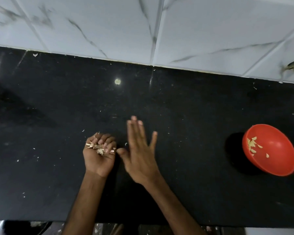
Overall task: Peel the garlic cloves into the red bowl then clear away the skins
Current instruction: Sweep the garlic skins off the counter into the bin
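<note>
left hand gripping garlic skins, right hand spreading flat beside it on bench; red bowl sitting well right.

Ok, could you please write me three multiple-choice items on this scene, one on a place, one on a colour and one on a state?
1. Where does the bowl stand on the counter?
A. at the far left
B. at the right, clear of both hands
C. between the two hands

2. What colour is the bowl?
A. red
B. blue
C. white

3. What is the left hand doing?
A. lying flat and empty
B. gripping the bowl's rim
C. cupping a heap of garlic skins

Answers:
1 B: the bowl sits near the right edge of the view, well apart from the right hand.
2 A: its wall and inside are red, with peeled cloves in it.
3 C: its fingers curl round the skins, while the right hand is spread open.
</note>
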Action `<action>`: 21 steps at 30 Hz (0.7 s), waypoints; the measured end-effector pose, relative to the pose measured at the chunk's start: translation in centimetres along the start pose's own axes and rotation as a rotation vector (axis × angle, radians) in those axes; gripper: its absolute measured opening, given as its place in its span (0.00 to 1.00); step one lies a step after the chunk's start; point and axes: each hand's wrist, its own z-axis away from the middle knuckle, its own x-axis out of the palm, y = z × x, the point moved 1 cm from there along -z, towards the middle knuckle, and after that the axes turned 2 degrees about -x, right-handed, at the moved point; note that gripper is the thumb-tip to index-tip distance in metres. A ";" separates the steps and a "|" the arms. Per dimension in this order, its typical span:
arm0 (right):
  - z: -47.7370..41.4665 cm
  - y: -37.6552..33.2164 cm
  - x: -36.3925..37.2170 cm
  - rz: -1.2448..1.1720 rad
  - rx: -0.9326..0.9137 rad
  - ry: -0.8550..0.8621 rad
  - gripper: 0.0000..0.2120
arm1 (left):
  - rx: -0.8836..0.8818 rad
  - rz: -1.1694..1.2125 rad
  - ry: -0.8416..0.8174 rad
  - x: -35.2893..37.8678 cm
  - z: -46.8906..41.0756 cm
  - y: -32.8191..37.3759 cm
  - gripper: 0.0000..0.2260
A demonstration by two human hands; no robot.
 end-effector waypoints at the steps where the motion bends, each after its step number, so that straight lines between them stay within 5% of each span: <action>1: 0.8 1.7 0.5 0.057 0.108 -0.004 0.41 | -0.014 0.051 -0.017 -0.1 -0.1 0.1 0.14; 4: 2.6 5.2 2.2 0.268 0.274 -0.072 0.45 | -0.048 0.144 -0.040 -0.6 -0.3 1.7 0.14; 11: -1.6 0.2 4.7 0.142 -0.007 -0.175 0.46 | -0.009 0.166 -0.070 -1.2 -0.4 4.1 0.14; 14: -0.6 2.2 3.1 -0.081 0.038 -0.102 0.42 | -0.003 0.151 -0.065 -1.5 -0.2 4.7 0.14; 17: 1.7 4.6 1.7 0.127 0.164 -0.099 0.41 | 0.006 0.174 -0.059 -1.8 -0.3 5.0 0.14; 21: 0.2 4.2 2.3 0.225 0.109 -0.173 0.46 | 0.015 0.162 -0.034 -2.3 -0.5 4.8 0.14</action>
